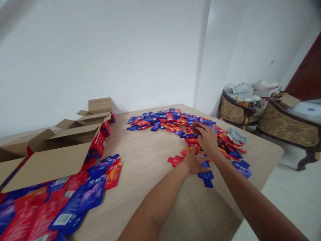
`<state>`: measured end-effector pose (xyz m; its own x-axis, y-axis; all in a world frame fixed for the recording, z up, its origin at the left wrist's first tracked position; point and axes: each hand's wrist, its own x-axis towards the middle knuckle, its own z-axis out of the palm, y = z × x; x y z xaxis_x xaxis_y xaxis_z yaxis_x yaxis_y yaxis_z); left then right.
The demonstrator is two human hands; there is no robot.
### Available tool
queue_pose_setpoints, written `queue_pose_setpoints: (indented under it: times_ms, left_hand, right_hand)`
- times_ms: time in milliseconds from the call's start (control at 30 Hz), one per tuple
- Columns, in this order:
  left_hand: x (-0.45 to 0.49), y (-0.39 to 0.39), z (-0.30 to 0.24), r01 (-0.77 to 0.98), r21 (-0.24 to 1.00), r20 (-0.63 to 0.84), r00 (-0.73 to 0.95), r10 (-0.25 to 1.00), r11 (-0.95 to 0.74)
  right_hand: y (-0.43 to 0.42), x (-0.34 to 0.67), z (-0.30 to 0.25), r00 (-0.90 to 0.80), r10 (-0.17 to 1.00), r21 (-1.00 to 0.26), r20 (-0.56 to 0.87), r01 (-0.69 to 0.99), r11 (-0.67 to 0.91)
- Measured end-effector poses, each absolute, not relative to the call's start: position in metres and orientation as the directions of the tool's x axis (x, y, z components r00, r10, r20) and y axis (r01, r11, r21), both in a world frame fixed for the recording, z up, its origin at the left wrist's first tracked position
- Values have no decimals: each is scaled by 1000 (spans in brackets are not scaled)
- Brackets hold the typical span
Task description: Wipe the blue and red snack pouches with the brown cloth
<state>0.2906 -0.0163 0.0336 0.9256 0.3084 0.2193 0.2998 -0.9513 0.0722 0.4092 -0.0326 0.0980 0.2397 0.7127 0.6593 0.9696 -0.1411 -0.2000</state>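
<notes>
Open cardboard boxes (75,134) stand at the surface's (145,187) left. The left hand (195,163) lies flat, fingers apart, on scattered red and blue packets (173,121); the right hand (207,138), fingers loosely spread, presses the pile farther back.

Light wood-grain bench (147,157), rectangular, against a white wall. On it: a spread of small flat red and blue foil sachets (173,122) at far centre; larger red and blue flattened cartons (82,194) at near left; open brown cardboard boxes (75,134) at far left; crumpled grey wrapper (237,135) near the right edge.
</notes>
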Motion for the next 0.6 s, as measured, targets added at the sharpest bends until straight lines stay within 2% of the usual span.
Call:
queue_pose_setpoints:
  times_ms: [67, 167, 267, 400, 500, 567, 600]
  left_hand:
    - [280, -2, 36, 328, 85, 172, 925, 338, -941]
    - [260, 17, 34, 368, 64, 177, 911, 373, -928]
    - [229, 34, 31, 465, 28, 195, 866, 461, -885]
    - [173, 53, 33, 619, 34, 307, 741, 598, -785]
    - [123, 60, 39, 687, 200, 426, 581, 693, -699]
    - [90, 60, 41, 692, 398, 489, 396, 777, -603]
    - [74, 58, 40, 695, 436, 496, 344, 797, -572]
  right_hand:
    - [-29, 431, 74, 371, 740, -189, 561, 928, -321]
    - [-21, 431, 44, 452, 753, -170, 479, 889, -425]
    - [-5, 402, 30, 412, 770, -157, 487, 909, -386]
    - [24, 359, 38, 290, 855, -215, 430, 953, -215]
    - [36, 331, 59, 262, 888, -356, 377, 926, -123]
    - [31, 308, 75, 232, 867, -416, 441, 909, -31]
    - [24, 293, 81, 193, 853, -422, 486, 906, 36]
